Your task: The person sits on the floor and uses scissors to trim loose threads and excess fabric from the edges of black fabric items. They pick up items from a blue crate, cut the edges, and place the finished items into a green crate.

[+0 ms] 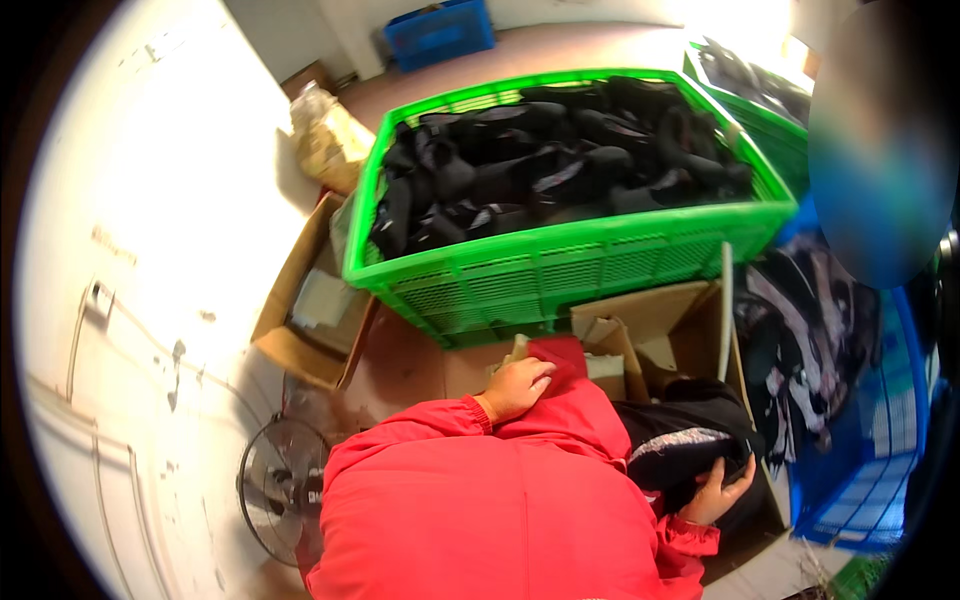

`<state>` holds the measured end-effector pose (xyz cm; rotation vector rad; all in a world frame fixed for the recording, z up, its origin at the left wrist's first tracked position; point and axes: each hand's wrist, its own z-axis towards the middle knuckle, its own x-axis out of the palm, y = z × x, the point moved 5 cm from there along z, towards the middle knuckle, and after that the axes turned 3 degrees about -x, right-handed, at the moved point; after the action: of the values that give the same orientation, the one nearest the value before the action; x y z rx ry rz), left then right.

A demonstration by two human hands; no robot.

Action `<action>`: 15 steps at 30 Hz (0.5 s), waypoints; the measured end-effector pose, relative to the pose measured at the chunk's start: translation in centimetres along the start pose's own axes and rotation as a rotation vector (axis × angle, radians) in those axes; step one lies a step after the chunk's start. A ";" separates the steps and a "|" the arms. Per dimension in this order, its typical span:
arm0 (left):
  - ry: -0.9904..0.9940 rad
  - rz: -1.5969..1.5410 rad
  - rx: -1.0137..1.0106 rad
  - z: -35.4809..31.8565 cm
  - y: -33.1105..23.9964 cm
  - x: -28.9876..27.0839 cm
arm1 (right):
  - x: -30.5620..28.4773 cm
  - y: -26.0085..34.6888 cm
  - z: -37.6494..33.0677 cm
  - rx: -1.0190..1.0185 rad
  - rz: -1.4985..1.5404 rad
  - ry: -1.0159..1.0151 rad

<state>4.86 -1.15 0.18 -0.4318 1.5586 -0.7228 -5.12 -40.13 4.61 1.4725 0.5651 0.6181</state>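
My left hand (515, 388) lies against a red cloth (562, 358), its fingers bent and close together. Whatever they may hold is hidden. Just beyond the knuckles a small cream-coloured piece (517, 350) sticks up. At the lower right, my right hand (718, 492) pinches the edge of a black fabric piece (668, 425) between thumb and fingers. A pale, speckled grey strip (680, 443) runs across that piece. It lies over the near part of an open cardboard box (680, 300); part of it is tucked behind my red sleeve.
A large green crate (570, 245) full of black fabric pieces stands ahead. To the right is a blue crate (868, 450) with more dark and grey pieces. A fan (285, 490) stands by the wall at left, near another cardboard box (300, 345). At far right a blurred person (880, 200) shows.
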 end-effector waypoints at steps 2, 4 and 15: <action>-0.194 -0.090 -0.135 -2.5 2.3 0.8 | -0.8 -0.2 0.7 0.007 -0.056 0.008; -0.441 -0.045 -0.273 -2.0 6.1 -3.8 | 2.1 0.3 0.0 -0.019 -0.044 -0.017; -0.802 0.927 -1.181 -18.5 34.6 -17.7 | 3.1 0.3 -1.4 -0.042 -0.153 -0.033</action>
<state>-6.11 39.25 -9.77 -0.6429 1.0445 1.0588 -3.80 -36.95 4.94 1.3838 0.6294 0.4824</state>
